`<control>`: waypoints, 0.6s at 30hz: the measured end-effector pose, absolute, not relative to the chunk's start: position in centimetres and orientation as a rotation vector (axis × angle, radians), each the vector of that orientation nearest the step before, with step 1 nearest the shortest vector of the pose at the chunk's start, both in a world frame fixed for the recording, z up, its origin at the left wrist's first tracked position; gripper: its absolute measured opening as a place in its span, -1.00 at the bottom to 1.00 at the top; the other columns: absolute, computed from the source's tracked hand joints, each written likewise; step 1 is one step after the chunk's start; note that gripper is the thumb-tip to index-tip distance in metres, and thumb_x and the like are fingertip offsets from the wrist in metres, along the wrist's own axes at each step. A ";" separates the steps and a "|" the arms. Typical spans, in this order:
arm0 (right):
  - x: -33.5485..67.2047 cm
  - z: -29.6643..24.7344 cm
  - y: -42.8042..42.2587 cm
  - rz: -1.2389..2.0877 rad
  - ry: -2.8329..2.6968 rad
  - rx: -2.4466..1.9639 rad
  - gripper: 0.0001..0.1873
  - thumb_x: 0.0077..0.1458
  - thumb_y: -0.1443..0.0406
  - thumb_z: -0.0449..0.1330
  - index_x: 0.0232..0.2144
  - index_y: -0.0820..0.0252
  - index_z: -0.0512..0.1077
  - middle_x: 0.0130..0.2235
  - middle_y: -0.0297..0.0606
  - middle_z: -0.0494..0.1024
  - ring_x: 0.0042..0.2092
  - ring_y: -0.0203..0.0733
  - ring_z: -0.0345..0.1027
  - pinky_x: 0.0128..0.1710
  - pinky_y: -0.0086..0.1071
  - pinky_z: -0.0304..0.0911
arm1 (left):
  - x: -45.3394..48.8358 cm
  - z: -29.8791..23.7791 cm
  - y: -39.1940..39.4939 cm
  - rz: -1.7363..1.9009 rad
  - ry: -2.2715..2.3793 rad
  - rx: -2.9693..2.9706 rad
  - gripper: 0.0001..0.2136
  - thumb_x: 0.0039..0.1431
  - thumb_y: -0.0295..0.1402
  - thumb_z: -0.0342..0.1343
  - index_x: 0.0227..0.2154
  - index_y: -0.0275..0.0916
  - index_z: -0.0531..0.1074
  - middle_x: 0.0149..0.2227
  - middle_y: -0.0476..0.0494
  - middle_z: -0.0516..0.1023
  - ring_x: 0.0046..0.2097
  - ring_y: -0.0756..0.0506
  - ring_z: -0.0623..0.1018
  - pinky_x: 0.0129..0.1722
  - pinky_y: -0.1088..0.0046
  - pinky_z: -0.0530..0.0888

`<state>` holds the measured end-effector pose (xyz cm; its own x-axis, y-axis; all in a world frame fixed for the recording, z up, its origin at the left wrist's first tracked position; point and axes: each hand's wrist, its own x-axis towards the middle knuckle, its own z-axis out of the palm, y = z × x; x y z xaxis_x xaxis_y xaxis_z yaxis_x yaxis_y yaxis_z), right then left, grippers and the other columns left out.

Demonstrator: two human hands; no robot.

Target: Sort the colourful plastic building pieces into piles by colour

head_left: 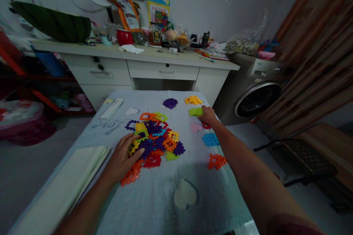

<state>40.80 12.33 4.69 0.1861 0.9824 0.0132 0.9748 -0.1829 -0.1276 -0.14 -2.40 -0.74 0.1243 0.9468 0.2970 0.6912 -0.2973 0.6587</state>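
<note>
A mixed pile of toothed plastic building pieces (154, 132) in orange, purple, yellow, red, green and blue lies mid-table. My left hand (124, 156) rests at the pile's left edge with thumb and fingers apart, touching a yellow piece (134, 147). Across the table, my right hand (209, 115) grips the right end of a green building piece (195, 112). Around it lie separate groups: yellow pieces (193, 100) behind, a red piece (206, 125) partly under my hand, blue pieces (210, 139) and orange pieces (217, 161) nearer me. Purple pieces (170, 103) sit at the back.
A pale blue cloth (154, 205) with a heart pattern covers the table. A folded white sheet (63, 187) lies along the left edge, with a white strip-shaped object (112, 108) beyond. Behind stands a cluttered white desk (165, 68); a washing machine (248, 84) is at the right.
</note>
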 end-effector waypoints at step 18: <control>41.2 3.9 13.9 0.035 -1.979 -2.330 -0.27 0.06 0.08 0.30 0.21 0.16 0.22 0.09 0.03 0.40 0.11 0.08 0.26 0.07 -0.22 0.13 | -0.1 -0.4 -2.5 1.005 1.576 2.066 -0.53 0.19 -0.03 0.06 0.09 -0.15 0.38 0.18 -0.22 0.30 0.22 -0.27 0.34 0.24 0.02 0.28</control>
